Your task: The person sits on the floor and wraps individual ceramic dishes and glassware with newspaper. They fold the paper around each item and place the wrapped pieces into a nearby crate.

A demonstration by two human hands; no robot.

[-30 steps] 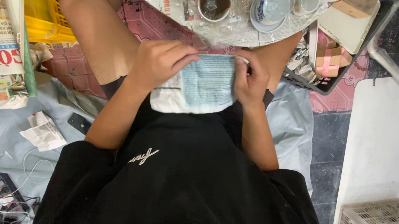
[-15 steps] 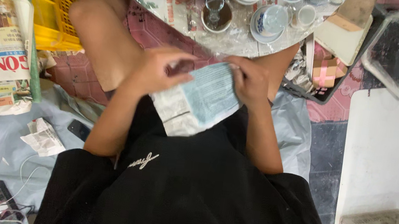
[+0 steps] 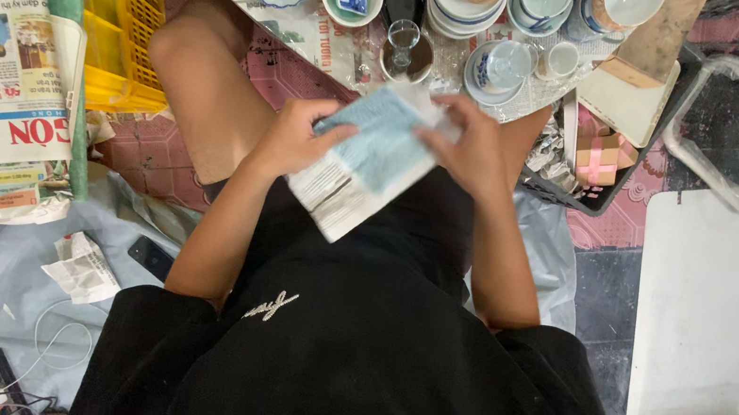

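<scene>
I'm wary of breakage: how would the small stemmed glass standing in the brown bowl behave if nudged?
The stemmed glass looks tall and narrow on a thin stem, so it would probably tip easily. It stands inside the brown bowl, whose curved base likely gives poor footing. Clear and thin-walled, it seems fragile, with cups crowded close by.

One head-worn camera looks steeply down from close above the person's lap, facing forward along the bent legs. The near edge of the low table [image 3: 461, 91] crosses the top of the frame, floor at both sides.
</scene>
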